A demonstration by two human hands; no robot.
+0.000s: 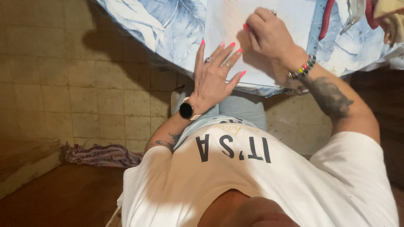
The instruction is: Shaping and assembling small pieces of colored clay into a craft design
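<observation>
On the worktop [168, 29] with the leafy blue cloth, you are pressing a pale sheet [252, 25] flat. Your left hand [214, 73] is lying spread on it. Your right hand [267, 33] is curling, fingertips touching the sheet.

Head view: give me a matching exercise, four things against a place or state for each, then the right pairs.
Things:
1. left hand
2. right hand
3. red-handled pliers
4. striped cloth

Places or states:
A. on the floor by the tiled wall
B. flat, fingers spread, on the pale sheet
C. on the table, top right
D. fingers curled, pressing the sheet

Pairs: 1-B, 2-D, 3-C, 4-A
</observation>
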